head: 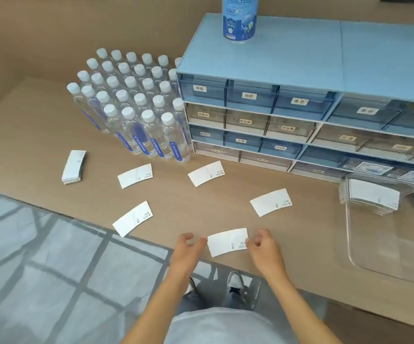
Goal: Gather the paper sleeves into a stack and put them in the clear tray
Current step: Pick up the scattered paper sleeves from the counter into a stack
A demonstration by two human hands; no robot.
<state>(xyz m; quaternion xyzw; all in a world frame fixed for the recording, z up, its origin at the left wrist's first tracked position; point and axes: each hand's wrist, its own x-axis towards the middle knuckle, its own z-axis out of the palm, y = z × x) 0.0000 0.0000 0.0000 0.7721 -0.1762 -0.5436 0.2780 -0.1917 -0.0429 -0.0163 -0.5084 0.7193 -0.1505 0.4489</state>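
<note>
My left hand [188, 247] and right hand [263, 247] flank nearest paper sleeve [227, 242] on surface [39, 125], fingers spread, touching its ends, not clamped. Four more sleeves scattered beyond. Clear tray [394, 247] at right holds sleeve stack [372, 197].
</note>
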